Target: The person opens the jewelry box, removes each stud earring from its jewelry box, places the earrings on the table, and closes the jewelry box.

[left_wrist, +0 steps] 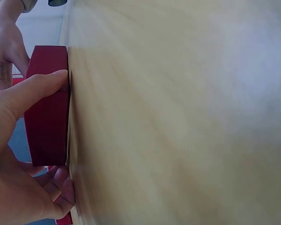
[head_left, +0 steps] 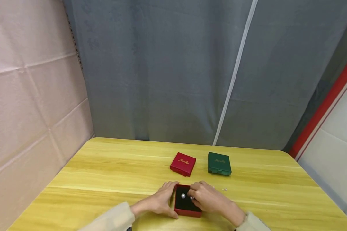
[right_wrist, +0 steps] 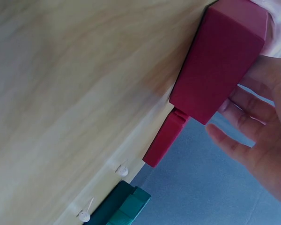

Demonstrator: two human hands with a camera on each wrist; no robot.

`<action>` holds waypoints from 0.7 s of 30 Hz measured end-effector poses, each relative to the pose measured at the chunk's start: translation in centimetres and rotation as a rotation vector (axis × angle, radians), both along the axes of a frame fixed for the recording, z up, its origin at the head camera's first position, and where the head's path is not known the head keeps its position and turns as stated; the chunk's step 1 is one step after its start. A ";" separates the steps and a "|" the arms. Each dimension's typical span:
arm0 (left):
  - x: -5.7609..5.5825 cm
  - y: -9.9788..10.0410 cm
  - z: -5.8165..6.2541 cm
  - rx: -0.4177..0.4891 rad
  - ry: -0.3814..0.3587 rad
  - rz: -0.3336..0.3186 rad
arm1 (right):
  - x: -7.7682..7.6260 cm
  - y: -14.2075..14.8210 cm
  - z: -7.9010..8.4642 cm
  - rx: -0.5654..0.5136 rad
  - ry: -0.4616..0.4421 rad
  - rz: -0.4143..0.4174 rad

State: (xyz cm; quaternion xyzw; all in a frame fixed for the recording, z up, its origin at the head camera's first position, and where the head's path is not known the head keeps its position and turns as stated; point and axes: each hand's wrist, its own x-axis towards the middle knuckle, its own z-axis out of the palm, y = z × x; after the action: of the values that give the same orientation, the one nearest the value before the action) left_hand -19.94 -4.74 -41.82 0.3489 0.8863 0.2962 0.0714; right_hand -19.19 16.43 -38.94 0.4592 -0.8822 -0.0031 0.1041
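Observation:
A red jewellery box (head_left: 188,212) with a black lining sits on the table, its inside facing up. My left hand (head_left: 163,199) grips its left side, the thumb at the near corner and the fingers at the far one; in the left wrist view the thumb (left_wrist: 42,89) lies along the red wall. One pearl (head_left: 183,195) rests on the lining. Over the box's right half, my right hand (head_left: 205,195) pinches a second pearl stud earring (head_left: 192,198), partly hidden by the fingers. The right wrist view shows that hand's lower fingers (right_wrist: 243,115) beside the box.
Behind the box lie a red case (head_left: 183,164) and a green case (head_left: 219,163), both with gold lettering. Two pearl stud earrings, one of them a pearl (head_left: 225,189) with a thin pin, lie right of my right hand. A grey curtain (head_left: 162,80) hangs behind the table.

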 end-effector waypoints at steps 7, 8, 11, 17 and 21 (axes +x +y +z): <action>0.0 0.0 0.0 0.001 -0.010 -0.008 | 0.0 0.0 0.0 -0.045 0.012 0.018; 0.0 0.0 0.0 0.003 -0.010 -0.008 | 0.0 0.0 0.0 -0.057 0.015 0.022; 0.0 0.0 -0.1 0.000 0.004 -0.008 | 0.0 0.0 0.1 -0.078 0.005 0.023; -0.1 0.0 -0.1 -0.004 -0.004 -0.009 | 0.1 0.2 0.4 -0.060 -0.041 -0.004; -0.1 0.0 -0.1 -0.011 -0.016 -0.009 | 0.1 0.3 0.6 -0.052 -0.049 -0.008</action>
State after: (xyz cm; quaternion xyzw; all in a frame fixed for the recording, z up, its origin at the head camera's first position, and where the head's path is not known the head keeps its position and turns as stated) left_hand -20.01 -4.77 -41.88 0.3501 0.8857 0.2938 0.0817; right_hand -19.09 16.73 -38.35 0.4527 -0.8862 0.0306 0.0941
